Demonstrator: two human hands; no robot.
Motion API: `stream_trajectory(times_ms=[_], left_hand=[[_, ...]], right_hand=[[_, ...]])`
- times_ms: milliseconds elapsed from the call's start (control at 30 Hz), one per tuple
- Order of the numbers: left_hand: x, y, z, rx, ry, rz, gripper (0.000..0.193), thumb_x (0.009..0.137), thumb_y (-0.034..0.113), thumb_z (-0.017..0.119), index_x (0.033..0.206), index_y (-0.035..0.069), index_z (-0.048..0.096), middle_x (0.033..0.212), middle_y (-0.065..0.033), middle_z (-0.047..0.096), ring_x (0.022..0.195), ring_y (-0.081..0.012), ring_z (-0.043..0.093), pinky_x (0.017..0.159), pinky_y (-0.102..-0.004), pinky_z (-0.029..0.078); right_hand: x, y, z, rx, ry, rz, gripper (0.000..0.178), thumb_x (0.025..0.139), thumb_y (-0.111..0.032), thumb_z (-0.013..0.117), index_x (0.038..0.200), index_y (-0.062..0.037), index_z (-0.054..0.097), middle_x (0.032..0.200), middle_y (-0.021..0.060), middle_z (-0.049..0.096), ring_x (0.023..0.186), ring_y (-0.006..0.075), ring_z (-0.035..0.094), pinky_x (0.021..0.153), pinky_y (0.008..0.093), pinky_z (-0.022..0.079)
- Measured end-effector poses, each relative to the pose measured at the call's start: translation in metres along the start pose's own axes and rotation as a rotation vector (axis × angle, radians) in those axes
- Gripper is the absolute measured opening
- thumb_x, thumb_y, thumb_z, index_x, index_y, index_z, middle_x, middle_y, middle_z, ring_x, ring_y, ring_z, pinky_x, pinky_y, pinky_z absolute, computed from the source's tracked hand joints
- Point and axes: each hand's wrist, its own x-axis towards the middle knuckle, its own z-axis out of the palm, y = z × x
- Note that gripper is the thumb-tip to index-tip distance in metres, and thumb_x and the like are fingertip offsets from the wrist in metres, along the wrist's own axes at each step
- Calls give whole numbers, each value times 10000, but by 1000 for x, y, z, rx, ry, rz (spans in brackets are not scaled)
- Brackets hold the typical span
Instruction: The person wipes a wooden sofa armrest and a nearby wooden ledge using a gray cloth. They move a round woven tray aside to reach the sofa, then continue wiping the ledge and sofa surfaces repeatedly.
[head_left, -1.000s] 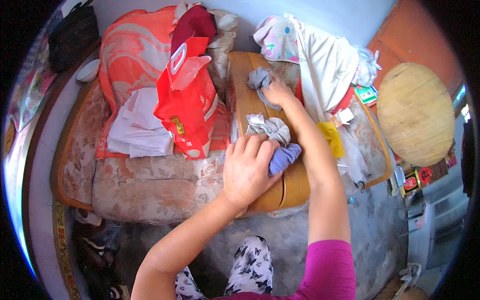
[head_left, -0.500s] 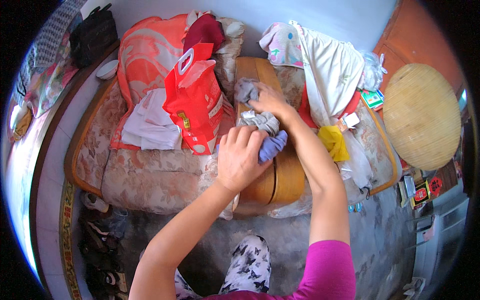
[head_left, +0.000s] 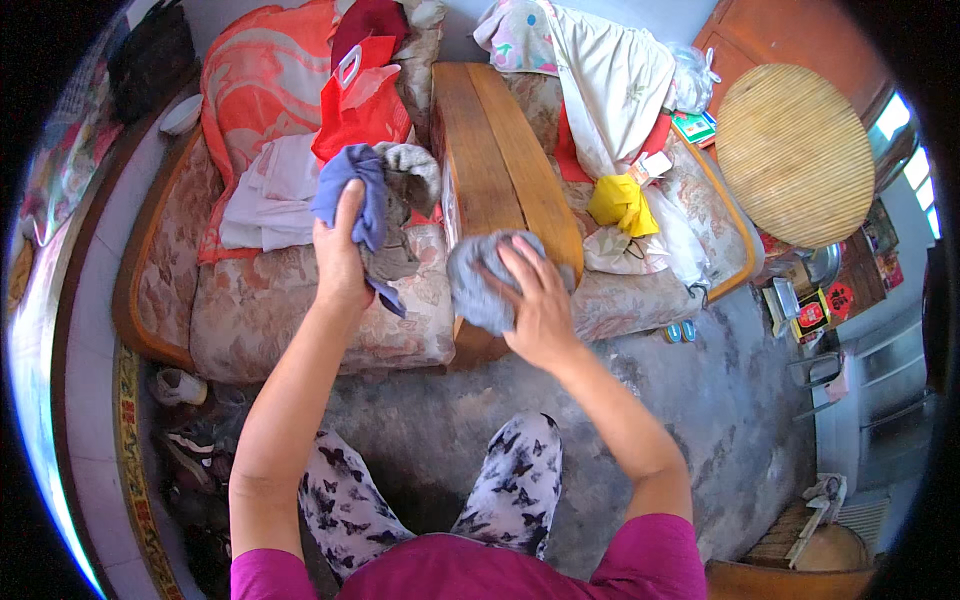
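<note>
My left hand (head_left: 342,262) is closed round a blue-purple cloth (head_left: 352,190) above the left sofa seat. Grey and brownish knit cloth (head_left: 415,172) hangs just beyond it, partly hidden; whether the same hand grips it too I cannot tell. My right hand (head_left: 540,310) holds a bunched grey cloth (head_left: 490,280) over the front end of the wooden armrest (head_left: 490,150), its edges smeared by motion. Behind my left hand a red bag (head_left: 365,110) stands on the seat, next to folded white cloth (head_left: 270,195).
An orange patterned cover (head_left: 265,75) drapes the left seat (head_left: 310,310). On the right seat lie a white cloth (head_left: 620,90), a yellow bag (head_left: 622,203) and clear plastic bags (head_left: 685,235). A round woven board (head_left: 795,155) stands at the right. Shoes (head_left: 180,387) line the floor at left.
Both hands have lifted off the armrest and come apart. The left has gone left with the blue-purple cloth; the right has drawn back toward me with the grey cloth. The view has shifted.
</note>
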Motion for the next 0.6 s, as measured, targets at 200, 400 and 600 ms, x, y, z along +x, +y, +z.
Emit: stream_trajectory(times_ms=[200,400,600], left_hand=[[-16,34,-25,29,-29,4,509,971,385,683,1326,35,583,1138,-118,706,945,-241,720,788,-390,607],[-22,26,-3,159,-53,52,462,974,338,701,1308,32,608,1130,-84,701,960,-183,699,846,-345,578],[-35,19,32,247,-138,113,364,957,250,736,1245,33,684,1064,-6,699,868,-63,621,778,-232,498]], right_hand=[[30,-6,3,-16,21,122,665,851,-299,733,1486,-245,545,1558,117,472,1489,306,389,1246,538,241],[142,54,29,-96,-132,387,589,918,-363,638,1413,-49,578,1485,171,545,1384,335,505,1185,448,368],[96,11,12,-20,37,310,575,841,-271,723,1379,-96,619,1380,134,605,1309,341,554,1119,452,428]])
